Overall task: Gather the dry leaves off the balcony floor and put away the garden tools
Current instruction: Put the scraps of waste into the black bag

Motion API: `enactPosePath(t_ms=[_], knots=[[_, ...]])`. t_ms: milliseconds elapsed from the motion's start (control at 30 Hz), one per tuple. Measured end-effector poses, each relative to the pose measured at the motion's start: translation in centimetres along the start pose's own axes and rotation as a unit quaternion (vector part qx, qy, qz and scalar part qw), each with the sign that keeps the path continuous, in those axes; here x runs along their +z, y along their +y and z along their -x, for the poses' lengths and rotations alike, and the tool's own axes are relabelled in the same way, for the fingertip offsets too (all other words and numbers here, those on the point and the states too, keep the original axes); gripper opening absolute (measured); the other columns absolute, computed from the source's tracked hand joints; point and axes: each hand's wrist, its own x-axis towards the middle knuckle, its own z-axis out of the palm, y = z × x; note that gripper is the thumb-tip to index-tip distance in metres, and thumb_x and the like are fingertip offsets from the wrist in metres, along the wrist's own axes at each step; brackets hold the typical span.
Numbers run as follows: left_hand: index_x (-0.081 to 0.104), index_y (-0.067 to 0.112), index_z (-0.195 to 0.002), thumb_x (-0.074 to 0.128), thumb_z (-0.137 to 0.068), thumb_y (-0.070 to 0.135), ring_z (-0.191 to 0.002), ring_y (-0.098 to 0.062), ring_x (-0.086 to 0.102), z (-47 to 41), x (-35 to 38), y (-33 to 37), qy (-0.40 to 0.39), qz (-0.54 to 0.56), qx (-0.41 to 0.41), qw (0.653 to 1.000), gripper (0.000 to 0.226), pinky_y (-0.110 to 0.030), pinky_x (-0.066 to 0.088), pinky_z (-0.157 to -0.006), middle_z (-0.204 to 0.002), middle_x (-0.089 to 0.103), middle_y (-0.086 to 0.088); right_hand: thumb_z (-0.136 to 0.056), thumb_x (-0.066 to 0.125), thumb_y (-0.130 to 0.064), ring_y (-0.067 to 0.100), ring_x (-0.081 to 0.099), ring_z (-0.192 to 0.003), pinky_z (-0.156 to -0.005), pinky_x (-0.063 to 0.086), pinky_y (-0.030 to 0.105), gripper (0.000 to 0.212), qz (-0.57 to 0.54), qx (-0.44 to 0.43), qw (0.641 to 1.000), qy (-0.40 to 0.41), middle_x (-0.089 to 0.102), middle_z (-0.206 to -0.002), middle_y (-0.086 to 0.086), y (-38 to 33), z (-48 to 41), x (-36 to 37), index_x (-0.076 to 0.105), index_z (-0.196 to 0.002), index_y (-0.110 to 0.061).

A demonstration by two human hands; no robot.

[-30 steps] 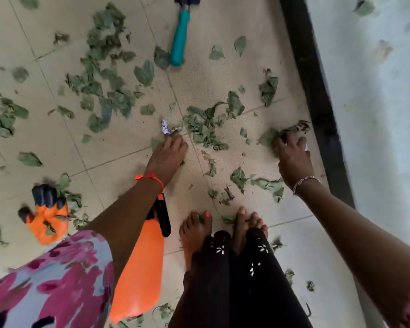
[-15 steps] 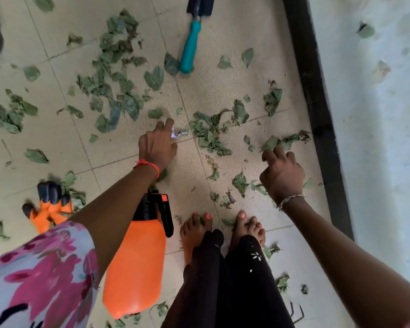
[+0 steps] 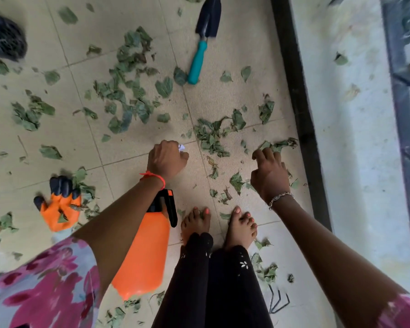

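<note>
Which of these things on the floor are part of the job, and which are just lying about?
Job: dry leaves, trowel, orange spray bottle, clawed glove, hand rake.
Lying about: dark mesh container (use unclear), white scrap at the left hand.

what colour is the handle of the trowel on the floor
The trowel handle is teal, the blade dark; head view, near the top.

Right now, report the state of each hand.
Left hand: closed, pinching a white scrap.
Right hand: fingers curled over dry leaves; whether it grips any cannot be told.
</note>
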Motion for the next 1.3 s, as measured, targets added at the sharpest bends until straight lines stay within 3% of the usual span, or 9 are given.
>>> enactPosePath(t_ms=[133,267,433,500,633,767,933,1100,1300], knots=[[0.064,0.001,-0.102,0.050,-0.094,0.023,-0.104,-0.041,0.054,3.4,-2.1,0.5,0.001,-0.007,-0.010,1.000,0.028,-0.037,0.042,-0.080,-0.105,0.061,-0.024,-0.080,0.041,0.011,0.032,0.042,-0.109,-0.080,0.043,0.044,0.039,-0.015,0.000,1.000,-0.008,0.051,-0.114,0.018,-2.5,2.3,-2.9,0.048,-0.116,-0.002],[0.054,0.007,-0.127,0.046,-0.094,0.015,-0.111,-0.043,0.052,7.0,-4.7,0.3,-0.046,0.026,-0.026,0.998,0.034,-0.041,0.043,-0.089,-0.119,0.056,-0.024,-0.082,0.046,0.003,0.028,0.042,-0.111,-0.073,0.049,0.040,0.041,0.016,-0.008,0.999,-0.038,0.052,-0.116,0.013,-5.7,4.9,-6.2,0.043,-0.122,-0.007],[0.058,0.000,-0.116,0.046,-0.092,0.009,-0.112,-0.042,0.052,11.9,-7.9,-1.0,-0.088,0.046,-0.049,0.994,0.028,-0.041,0.044,-0.090,-0.123,0.052,-0.024,-0.081,0.055,-0.008,0.030,0.050,-0.105,-0.068,0.048,0.038,0.041,0.005,0.007,1.000,-0.011,0.059,-0.107,0.013,-10.0,8.7,-9.5,0.042,-0.120,-0.008],[0.059,0.000,-0.114,0.047,-0.091,0.009,-0.114,-0.041,0.051,13.6,-8.9,-1.7,-0.074,0.070,-0.060,0.993,0.027,-0.041,0.043,-0.092,-0.123,0.053,-0.023,-0.081,0.055,-0.008,0.029,0.051,-0.104,-0.071,0.048,0.038,0.039,0.000,0.019,1.000,0.010,0.060,-0.101,0.011,-11.8,10.5,-10.3,0.044,-0.118,-0.009],[0.061,0.002,-0.114,0.049,-0.086,0.007,-0.117,-0.036,0.050,17.4,-9.8,-4.9,-0.037,0.112,-0.057,0.991,0.031,-0.039,0.042,-0.094,-0.123,0.053,-0.019,-0.077,0.052,-0.005,0.028,0.051,-0.104,-0.091,0.038,0.043,0.040,-0.008,0.030,0.999,0.040,0.063,-0.098,0.009,-16.0,14.8,-10.0,0.048,-0.117,-0.012],[0.058,0.001,-0.116,0.050,-0.087,0.007,-0.118,-0.037,0.049,23.0,-9.6,-10.3,-0.020,0.128,-0.060,0.990,0.030,-0.041,0.042,-0.093,-0.123,0.052,-0.022,-0.076,0.053,-0.008,0.030,0.053,-0.105,-0.096,0.038,0.044,0.037,0.009,-0.016,1.000,0.016,0.062,-0.108,0.007,-20.1,20.8,-7.3,0.055,-0.111,-0.018],[0.059,0.000,-0.110,0.043,-0.093,0.013,-0.116,-0.037,0.051,31.4,-7.1,-19.3,-0.026,0.101,-0.077,0.992,0.027,-0.040,0.041,-0.090,-0.121,0.055,-0.024,-0.076,0.051,0.000,0.033,0.055,-0.102,-0.076,0.042,0.032,0.033,-0.044,-0.017,0.999,0.023,0.058,-0.111,0.010,-25.5,28.8,-2.1,0.062,-0.104,-0.014],[0.063,0.000,-0.101,0.048,-0.090,0.018,-0.106,-0.035,0.058,40.4,-5.4,-29.6,-0.038,0.049,-0.112,0.992,0.026,-0.032,0.044,-0.079,-0.117,0.061,-0.020,-0.081,0.049,-0.004,0.033,0.057,-0.099,-0.073,0.041,0.033,0.026,0.025,-0.032,0.998,-0.050,0.062,-0.106,0.014,-30.2,36.2,4.9,0.059,-0.104,-0.012],[0.065,0.003,-0.099,0.055,-0.089,0.040,-0.104,-0.032,0.061,44.9,-4.9,-40.7,-0.074,0.032,-0.188,0.979,0.040,-0.029,0.045,-0.078,-0.112,0.065,-0.016,-0.079,0.052,-0.011,0.034,0.057,-0.099,-0.072,0.037,0.029,0.020,-0.015,0.036,0.995,-0.091,0.061,-0.106,0.016,-37.0,41.0,10.8,0.061,-0.098,-0.011]])
